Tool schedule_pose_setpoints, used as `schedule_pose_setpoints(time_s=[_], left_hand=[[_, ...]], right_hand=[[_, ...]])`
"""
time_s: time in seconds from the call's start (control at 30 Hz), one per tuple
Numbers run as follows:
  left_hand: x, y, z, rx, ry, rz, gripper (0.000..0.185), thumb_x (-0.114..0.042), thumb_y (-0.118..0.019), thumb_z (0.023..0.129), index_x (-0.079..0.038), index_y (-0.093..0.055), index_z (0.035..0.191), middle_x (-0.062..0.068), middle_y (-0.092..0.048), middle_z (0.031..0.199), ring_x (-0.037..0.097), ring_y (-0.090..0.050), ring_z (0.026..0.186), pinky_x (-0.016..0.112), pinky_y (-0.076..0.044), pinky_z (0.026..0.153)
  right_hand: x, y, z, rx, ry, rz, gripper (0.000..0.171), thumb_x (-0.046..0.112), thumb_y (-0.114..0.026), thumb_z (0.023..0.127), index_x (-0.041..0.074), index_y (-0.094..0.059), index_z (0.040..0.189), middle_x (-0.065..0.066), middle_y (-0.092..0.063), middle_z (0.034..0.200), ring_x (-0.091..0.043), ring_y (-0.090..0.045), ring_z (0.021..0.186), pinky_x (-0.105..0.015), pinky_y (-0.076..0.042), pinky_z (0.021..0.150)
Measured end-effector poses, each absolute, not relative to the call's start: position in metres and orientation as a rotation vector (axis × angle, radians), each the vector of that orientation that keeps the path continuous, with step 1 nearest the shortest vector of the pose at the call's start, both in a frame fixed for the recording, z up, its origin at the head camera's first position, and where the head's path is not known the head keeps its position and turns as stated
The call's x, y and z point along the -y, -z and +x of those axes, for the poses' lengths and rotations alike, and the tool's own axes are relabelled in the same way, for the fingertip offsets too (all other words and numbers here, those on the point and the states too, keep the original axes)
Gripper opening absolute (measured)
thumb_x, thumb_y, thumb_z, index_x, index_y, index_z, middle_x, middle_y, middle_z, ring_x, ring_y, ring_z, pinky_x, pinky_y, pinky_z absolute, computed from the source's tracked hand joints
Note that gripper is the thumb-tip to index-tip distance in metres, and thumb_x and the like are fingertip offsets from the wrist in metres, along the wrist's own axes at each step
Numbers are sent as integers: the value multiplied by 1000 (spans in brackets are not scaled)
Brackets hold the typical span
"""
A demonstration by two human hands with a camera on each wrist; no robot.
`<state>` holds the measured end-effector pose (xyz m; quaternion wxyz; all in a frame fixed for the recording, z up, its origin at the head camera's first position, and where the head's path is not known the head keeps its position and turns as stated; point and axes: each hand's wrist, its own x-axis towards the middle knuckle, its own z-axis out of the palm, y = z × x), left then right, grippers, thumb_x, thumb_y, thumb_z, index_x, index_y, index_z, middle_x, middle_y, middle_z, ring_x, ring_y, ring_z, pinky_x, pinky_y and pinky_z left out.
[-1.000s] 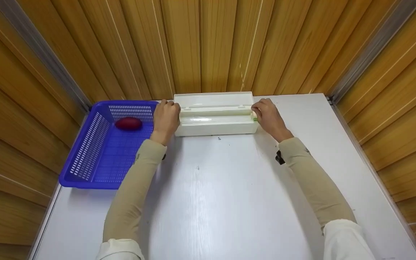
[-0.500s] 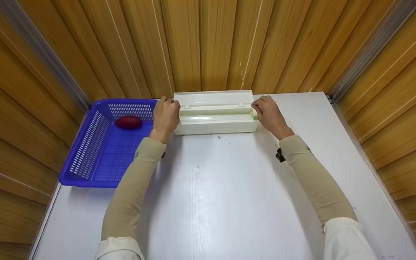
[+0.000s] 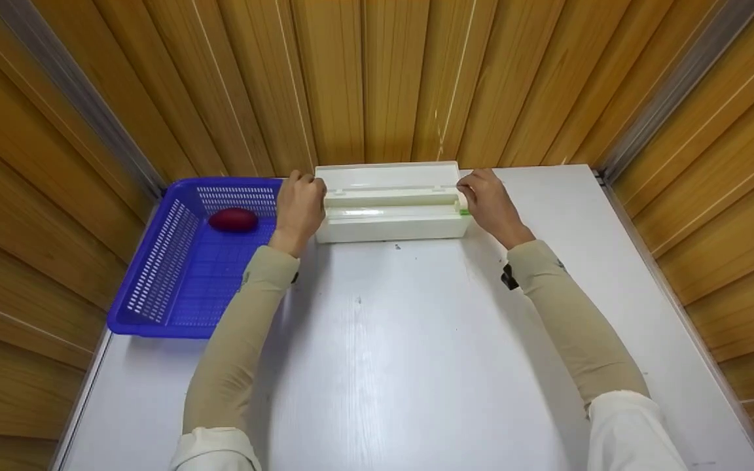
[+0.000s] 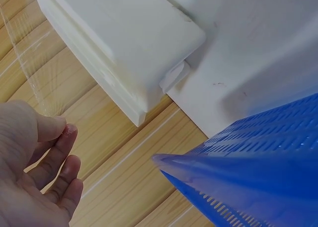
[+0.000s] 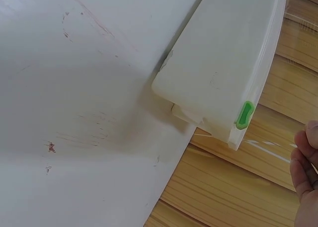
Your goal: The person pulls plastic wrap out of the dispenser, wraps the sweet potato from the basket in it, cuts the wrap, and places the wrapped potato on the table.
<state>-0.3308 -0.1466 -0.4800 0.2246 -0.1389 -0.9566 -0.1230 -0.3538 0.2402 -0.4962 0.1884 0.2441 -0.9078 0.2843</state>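
Note:
A white cling film dispenser box (image 3: 393, 230) stands at the back of the table, its lid (image 3: 387, 175) raised behind. Inside it lies a shiny film roll (image 3: 377, 212). At the box's left end is my left hand (image 3: 300, 209); in the left wrist view its thumb and forefinger pinch the edge of clear cling film (image 4: 31, 63) stretching over the box. My right hand (image 3: 491, 206) is at the right end, thumb and fingertips pinched together; the film there is barely visible. A green slider (image 5: 245, 115) shows on the box's edge in the right wrist view.
A blue plastic basket (image 3: 115, 320) stands to the left, close beside my left hand, with a dark red oval object (image 3: 233, 220) inside. Wood-panelled walls (image 3: 390, 78) enclose the white table (image 3: 383, 366) at the back and both sides.
The whole scene sits slightly higher in the head view. Both hands keep their places at the two ends of the box.

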Motion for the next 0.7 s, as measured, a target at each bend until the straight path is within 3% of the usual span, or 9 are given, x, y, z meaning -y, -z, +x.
schedule_pose_setpoints(time_s=[0.7], left_hand=[[150,468,-329,2629,339,-398,13,1,-66,96,1,-79,99,21,-78,104,41,-67,103,54,-55,91]], right_hand=[[-238,486,-355,2595,-793,625,14,-2,-63,104,-6,-74,113,-22,-70,112,-38,-65,110,-50,-57,95]])
